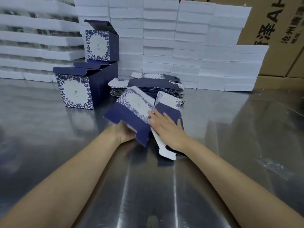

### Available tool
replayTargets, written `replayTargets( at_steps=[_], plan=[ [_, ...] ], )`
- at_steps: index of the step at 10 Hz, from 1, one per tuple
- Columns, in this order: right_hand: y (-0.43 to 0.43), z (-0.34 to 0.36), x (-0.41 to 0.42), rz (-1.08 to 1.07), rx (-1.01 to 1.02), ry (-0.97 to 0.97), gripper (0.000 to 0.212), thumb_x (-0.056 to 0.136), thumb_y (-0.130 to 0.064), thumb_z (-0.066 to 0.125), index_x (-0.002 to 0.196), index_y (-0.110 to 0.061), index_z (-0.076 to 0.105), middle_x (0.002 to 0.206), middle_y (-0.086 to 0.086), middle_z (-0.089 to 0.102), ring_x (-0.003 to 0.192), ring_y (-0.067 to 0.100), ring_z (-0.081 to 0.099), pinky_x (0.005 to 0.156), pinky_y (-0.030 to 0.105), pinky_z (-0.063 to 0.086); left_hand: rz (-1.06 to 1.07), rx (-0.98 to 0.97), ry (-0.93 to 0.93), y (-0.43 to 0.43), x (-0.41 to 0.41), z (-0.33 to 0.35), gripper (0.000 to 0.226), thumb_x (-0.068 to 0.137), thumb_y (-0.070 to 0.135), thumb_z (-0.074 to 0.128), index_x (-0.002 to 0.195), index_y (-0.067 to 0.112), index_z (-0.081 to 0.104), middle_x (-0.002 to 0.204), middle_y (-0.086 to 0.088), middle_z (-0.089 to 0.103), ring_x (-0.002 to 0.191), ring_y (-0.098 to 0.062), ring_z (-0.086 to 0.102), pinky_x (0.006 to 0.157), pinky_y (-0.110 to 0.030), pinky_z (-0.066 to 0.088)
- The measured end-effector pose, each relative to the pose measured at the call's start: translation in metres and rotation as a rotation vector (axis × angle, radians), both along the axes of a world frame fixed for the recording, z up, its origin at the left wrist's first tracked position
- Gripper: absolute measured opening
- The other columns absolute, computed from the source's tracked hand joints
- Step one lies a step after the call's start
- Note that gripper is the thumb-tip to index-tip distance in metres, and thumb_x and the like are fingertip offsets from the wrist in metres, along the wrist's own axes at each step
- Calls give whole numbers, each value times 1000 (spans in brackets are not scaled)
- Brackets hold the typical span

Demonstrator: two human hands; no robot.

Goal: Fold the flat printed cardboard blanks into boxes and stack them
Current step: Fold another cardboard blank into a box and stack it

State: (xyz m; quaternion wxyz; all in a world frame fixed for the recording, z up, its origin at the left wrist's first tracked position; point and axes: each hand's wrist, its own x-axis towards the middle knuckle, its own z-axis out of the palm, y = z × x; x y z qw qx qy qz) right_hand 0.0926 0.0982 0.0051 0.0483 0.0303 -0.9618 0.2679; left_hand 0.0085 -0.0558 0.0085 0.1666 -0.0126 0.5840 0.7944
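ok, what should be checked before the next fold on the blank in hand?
1. Left hand grips the blank at its near edge: ok.
2. Right hand flat on the blank's right panel: ok.
3. Blank squared into a tube: not ok, only partly opened.
4. White end flap tucked: not ok, hangs loose.
5. Upper box on the stack upright: ok.
6. Pile of flat blanks clear of the hands: ok.
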Motion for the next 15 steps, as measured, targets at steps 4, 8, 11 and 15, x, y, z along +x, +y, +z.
replayTargets(
  at_steps=[4,8,11,15],
  plan=[
    [8,-2,-8,20,269,-62,48,98,-58,29,144,-46,34,154,-16,26,146,17,12,116,59,-5,-29,-565,679,-30,-23,10,41,100,28,52,138,13,53,144,1,50,131,-12,46,111,-26,31],
    [16,-8,-19,-189,386,-175,63,102,-51,12,155,-19,1,163,-5,-5,150,14,-6,119,48,-8,-360,-1636,729,10,-5,-10,79,96,65,17,156,14,4,164,-8,-2,150,-27,-5,120,-43,-3],
    [37,-5,-6,-481,325,-193,78,99,-59,13,154,-5,4,162,13,7,149,31,1,119,50,-6,-144,-1557,580,-12,-12,-10,90,94,68,26,152,-1,17,161,-19,9,150,-32,4,121,-43,1],
    [52,10,0,-389,-911,163,34,98,-37,48,130,-26,53,127,-9,53,104,7,56,89,27,44,31,-431,389,-28,-2,19,11,91,27,59,87,20,67,78,-1,67,74,-22,61,65,-28,46]
  ],
)
